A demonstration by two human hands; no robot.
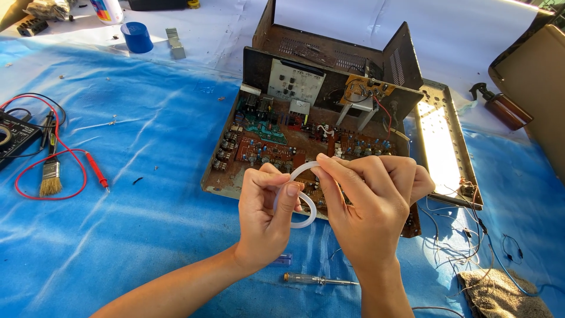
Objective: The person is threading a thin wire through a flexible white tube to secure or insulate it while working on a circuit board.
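Both hands hold a loop of thin white tape or band (301,222) over the front edge of an opened electronics chassis (226,168). My left hand (266,209) pinches the loop's left side with thumb and fingers. My right hand (371,200) grips its upper end between fingertips. The rusty chassis holds brown and green circuit boards (265,147) with several small components, and a white panel (294,82) stands at its back.
A blue sheet (147,176) covers the table. At left lie a brush (50,176), a meter (13,134) and a red probe (97,171) with leads. A screwdriver (318,279) lies near me. A metal cover (444,141), loose wires (465,229), a cloth (506,291) and a brown spray bottle (503,109) sit at right.
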